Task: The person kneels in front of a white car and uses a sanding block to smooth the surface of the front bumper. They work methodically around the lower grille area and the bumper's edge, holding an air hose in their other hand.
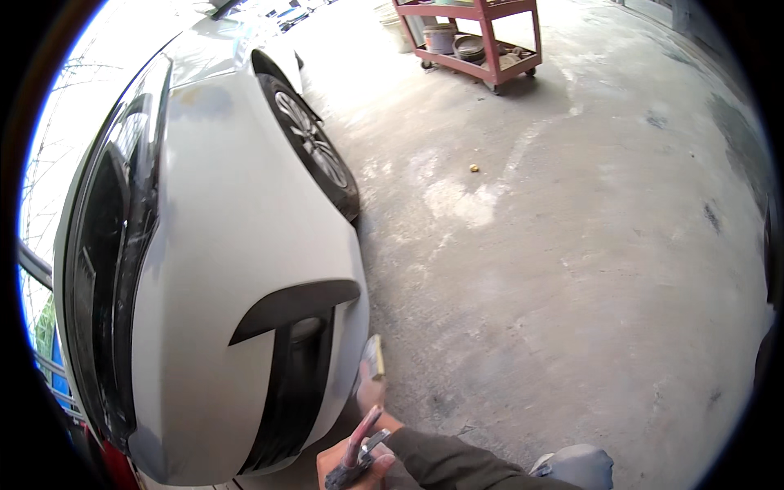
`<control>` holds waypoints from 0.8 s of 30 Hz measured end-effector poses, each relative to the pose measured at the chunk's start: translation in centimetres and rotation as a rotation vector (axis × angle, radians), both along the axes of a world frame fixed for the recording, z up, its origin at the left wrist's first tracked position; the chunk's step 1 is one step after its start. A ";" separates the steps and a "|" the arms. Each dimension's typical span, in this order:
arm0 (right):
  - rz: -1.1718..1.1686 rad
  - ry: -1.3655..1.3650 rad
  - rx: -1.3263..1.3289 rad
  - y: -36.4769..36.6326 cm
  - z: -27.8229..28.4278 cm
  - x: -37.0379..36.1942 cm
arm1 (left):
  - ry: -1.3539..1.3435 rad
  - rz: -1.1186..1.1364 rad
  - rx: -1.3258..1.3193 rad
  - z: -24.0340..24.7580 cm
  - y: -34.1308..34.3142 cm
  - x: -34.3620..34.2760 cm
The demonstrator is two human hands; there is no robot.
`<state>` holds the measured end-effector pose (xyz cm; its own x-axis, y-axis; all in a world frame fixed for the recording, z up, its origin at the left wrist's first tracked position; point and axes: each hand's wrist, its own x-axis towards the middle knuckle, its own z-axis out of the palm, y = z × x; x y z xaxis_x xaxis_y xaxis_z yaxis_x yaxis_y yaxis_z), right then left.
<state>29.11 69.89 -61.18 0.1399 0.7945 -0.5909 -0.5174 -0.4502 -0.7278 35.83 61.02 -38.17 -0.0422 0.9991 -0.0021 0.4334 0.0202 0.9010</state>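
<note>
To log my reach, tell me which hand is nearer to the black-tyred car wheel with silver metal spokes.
Right. The right hand is beside the pale grey car body, below the wheel in the picture; the left hand is lower, near the bottom edge.

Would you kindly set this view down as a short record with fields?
Left hand: closed around a reddish tool, details unclear
Right hand: holding a yellowish pad beside the car; contact unclear
Car: pale grey, at left, with black trim
Cart: red, wheeled, at top, carrying a bucket
Floor: stained grey, with a small yellow item
</note>
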 end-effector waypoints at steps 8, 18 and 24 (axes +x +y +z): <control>0.008 0.044 0.063 11.2 -13.3 1.3 | -0.007 0.057 -0.127 -5.8 -0.9 2.9; 0.579 0.031 -0.056 -6.3 -25.5 6.5 | -0.109 0.208 -0.007 -25.7 1.7 5.3; 0.248 -0.129 0.255 5.4 -27.1 9.0 | -0.082 0.175 0.046 -27.1 0.9 4.7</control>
<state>38.14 75.29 -88.26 -0.0145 0.9329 -0.3599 -0.3122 -0.3462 -0.8847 40.56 61.91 -65.22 -0.2171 0.9756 0.0332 0.3522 0.0466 0.9348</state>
